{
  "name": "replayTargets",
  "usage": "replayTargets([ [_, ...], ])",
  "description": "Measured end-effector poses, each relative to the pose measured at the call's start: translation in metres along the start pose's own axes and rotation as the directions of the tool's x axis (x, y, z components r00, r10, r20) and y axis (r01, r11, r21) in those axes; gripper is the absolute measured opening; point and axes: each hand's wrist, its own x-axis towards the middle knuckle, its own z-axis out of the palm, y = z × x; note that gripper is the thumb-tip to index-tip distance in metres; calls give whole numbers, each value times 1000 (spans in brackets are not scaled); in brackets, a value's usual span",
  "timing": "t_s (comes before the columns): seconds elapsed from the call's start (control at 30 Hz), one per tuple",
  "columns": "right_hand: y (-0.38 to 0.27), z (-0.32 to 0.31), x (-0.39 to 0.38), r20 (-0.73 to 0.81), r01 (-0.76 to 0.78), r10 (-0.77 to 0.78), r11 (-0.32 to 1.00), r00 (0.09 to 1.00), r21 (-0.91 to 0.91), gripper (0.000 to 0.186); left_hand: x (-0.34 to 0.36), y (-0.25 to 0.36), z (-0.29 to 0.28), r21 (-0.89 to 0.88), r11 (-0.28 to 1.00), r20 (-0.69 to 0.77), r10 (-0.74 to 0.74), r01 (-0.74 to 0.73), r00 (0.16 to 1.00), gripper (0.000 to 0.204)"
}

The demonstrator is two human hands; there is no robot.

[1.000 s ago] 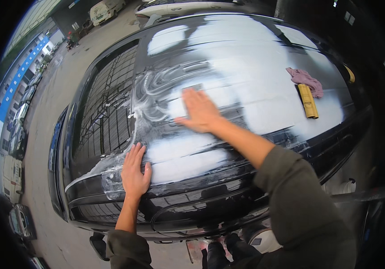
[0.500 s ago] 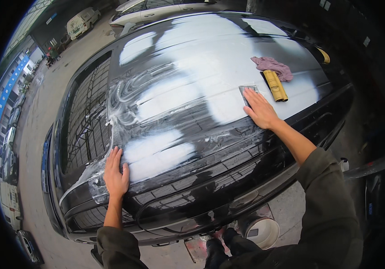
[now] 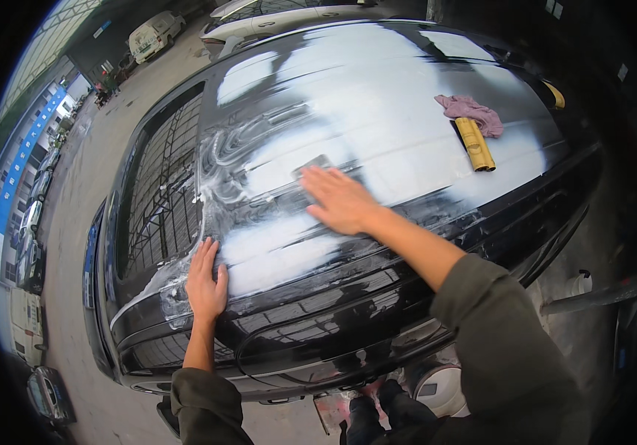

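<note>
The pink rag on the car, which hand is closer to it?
The right hand. It presses a small grey squeegee mid-hood, left of and below the pink rag. The left hand lies flat at the hood's near edge, much farther away.
</note>
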Motion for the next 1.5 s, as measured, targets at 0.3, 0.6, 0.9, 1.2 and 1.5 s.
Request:
replayTargets([
  [0.3, 88, -28, -100, -306, -325, 309, 946, 900, -2, 54, -1, 4, 5, -3, 1000, -10, -2, 2, 1000, 52],
  [0.6, 91, -25, -92, -346, -316, 298, 949, 890, 7, 52, -8, -12, 28, 196, 949, -149, -219, 246, 964, 55],
  [0.9, 90, -27, -94, -321, -343, 329, 939, 888, 16, 54, -12, 35, 42, 218, 921, -138, -299, 323, 944, 68],
  [1.2, 90, -28, -92, -308, -335, 321, 942, 896, 7, 54, 7, 67, 50, 149, 980, -18, -130, 131, 991, 72],
  [1.5, 91, -26, -91, -329, -321, 305, 947, 894, 5, 54, 67, 226, 125, -53, 925, 114, 381, -377, 918, 76],
])
